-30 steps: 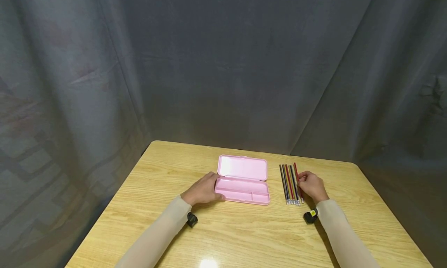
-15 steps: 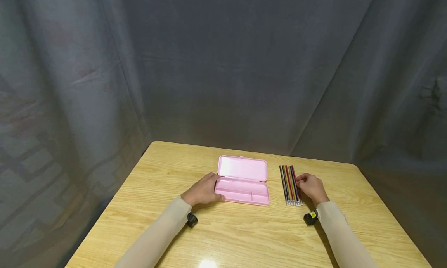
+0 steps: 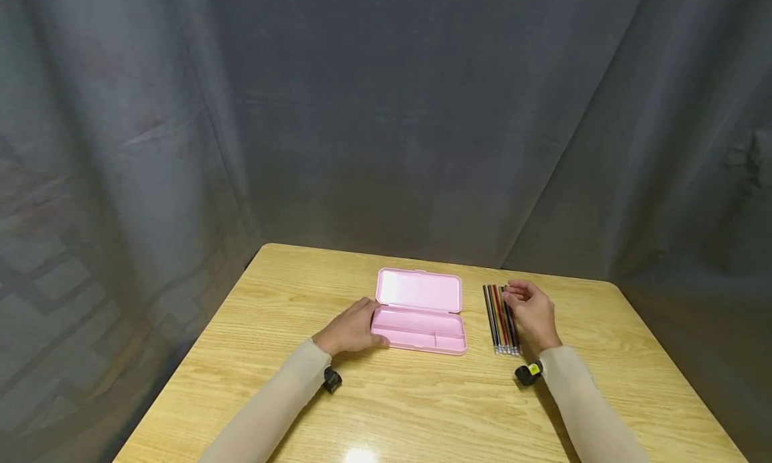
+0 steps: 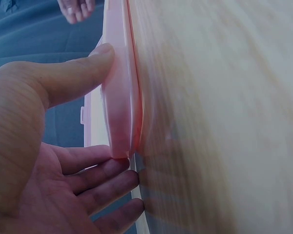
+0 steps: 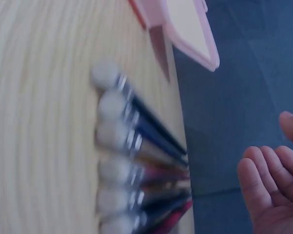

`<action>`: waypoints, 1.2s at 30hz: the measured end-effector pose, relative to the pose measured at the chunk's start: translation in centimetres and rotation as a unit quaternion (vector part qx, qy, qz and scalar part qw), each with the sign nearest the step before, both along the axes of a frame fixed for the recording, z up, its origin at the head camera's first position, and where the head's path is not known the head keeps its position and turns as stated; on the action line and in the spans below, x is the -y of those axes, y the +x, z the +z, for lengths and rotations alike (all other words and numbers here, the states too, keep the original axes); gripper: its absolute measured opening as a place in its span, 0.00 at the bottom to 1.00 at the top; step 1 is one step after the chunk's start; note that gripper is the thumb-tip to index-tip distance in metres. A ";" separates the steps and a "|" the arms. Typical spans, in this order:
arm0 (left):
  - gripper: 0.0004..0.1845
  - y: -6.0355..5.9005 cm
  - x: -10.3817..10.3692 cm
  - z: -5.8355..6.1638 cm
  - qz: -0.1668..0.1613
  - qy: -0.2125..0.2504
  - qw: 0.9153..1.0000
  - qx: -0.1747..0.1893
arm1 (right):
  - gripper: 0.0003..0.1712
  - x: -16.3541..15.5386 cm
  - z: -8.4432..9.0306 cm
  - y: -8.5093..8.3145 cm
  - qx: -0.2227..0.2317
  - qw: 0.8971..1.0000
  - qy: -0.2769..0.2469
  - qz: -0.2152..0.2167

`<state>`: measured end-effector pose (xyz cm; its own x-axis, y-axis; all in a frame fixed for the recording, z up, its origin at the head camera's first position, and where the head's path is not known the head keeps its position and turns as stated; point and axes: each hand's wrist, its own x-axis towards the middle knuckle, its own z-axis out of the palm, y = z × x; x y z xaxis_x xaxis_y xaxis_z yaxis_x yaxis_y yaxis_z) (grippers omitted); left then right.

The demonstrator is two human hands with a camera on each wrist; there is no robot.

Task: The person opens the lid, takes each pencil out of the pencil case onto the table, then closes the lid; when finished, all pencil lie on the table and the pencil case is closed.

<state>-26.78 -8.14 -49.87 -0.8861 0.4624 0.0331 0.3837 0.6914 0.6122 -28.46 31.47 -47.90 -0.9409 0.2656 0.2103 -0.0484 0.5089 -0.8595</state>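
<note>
A pink pencil case (image 3: 416, 342) lies on the table with its lid raised back and its compartments bare. My left hand (image 3: 352, 327) holds the case's left end; in the left wrist view the thumb presses the front wall (image 4: 119, 92) and the fingers bear on the end. To the right, several pencils (image 3: 497, 319) lie side by side in a row, white erasers toward me. My right hand (image 3: 533, 314) is raised over the row's far right part, fingers loosely bent. In the right wrist view that hand (image 5: 273, 190) holds nothing and is apart from the pencils.
The wooden table (image 3: 410, 409) extends around the case and pencils, with its far edge close behind them. A dark grey curtain (image 3: 386, 128) hangs behind the table and along both sides.
The red pencil at the right end, slanted earlier, has been brought in line with the row. My right hand has let go and moved up toward the far ends. The left hand stays.
</note>
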 end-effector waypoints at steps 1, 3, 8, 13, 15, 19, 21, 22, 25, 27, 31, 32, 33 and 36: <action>0.41 0.0 0.0 0.0 0.001 -0.001 1.000 -0.001 | 0.20 0.3 0.2 0.0 -0.004 1.000 -0.010 0.010; 0.40 -0.1 -0.1 0.0 0.002 -0.002 1.000 -0.001 | 0.21 1.0 0.5 0.0 -0.008 0.999 -0.022 0.025; 0.40 -0.2 0.1 -0.1 0.002 -0.004 1.000 -0.004 | 0.22 2.9 0.8 -0.3 -0.023 0.998 -0.017 0.053; 0.40 -0.1 0.1 -0.1 0.002 -0.001 1.000 0.000 | 0.22 4.9 0.5 -0.8 -0.024 0.996 -0.021 0.087; 0.40 -0.1 0.0 -0.1 0.003 -0.002 1.000 -0.001 | 0.22 5.8 0.3 -0.9 -0.022 0.995 -0.015 0.099; 0.41 -0.1 -0.2 -0.1 0.003 -0.009 1.000 -0.007 | 0.18 7.5 0.0 -0.8 -0.017 0.992 0.010 0.122; 0.41 0.0 -0.3 0.0 0.004 -0.010 1.000 -0.007 | 0.17 8.4 -0.3 -0.7 -0.013 0.991 0.016 0.134; 0.41 0.0 -0.3 0.0 0.004 -0.010 1.000 -0.006 | 0.16 8.9 -0.4 -0.7 -0.013 0.990 0.020 0.141; 0.41 0.0 -0.3 0.1 0.002 -0.010 1.000 -0.006 | 0.16 10.1 -0.8 -0.4 -0.014 0.986 0.040 0.159; 0.41 0.0 -0.3 0.1 0.001 -0.010 1.000 -0.007 | 0.16 10.8 -1.0 -0.3 -0.016 0.983 0.054 0.176; 0.41 -0.2 -0.3 0.1 0.000 -0.012 1.000 -0.013 | 0.14 12.0 -1.4 0.1 -0.010 0.976 0.079 0.205; 0.40 -0.2 -0.3 0.1 0.001 -0.010 1.000 -0.013 | 0.13 12.3 -1.4 0.2 -0.007 0.974 0.086 0.210; 0.40 -0.2 -0.3 0.0 0.001 -0.010 1.000 -0.015 | 0.13 12.5 -1.5 0.3 -0.005 0.972 0.094 0.214; 0.40 -0.3 -0.4 -0.1 0.002 -0.013 1.000 -0.015 | 0.11 12.9 -1.5 0.5 0.013 0.966 0.122 0.227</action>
<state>-27.05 -7.78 -49.99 -0.8870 0.4592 0.0477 0.3984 0.7092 0.5817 -27.92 18.52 -49.45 -0.9545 -0.2296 0.1903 -0.2947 0.6282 -0.7201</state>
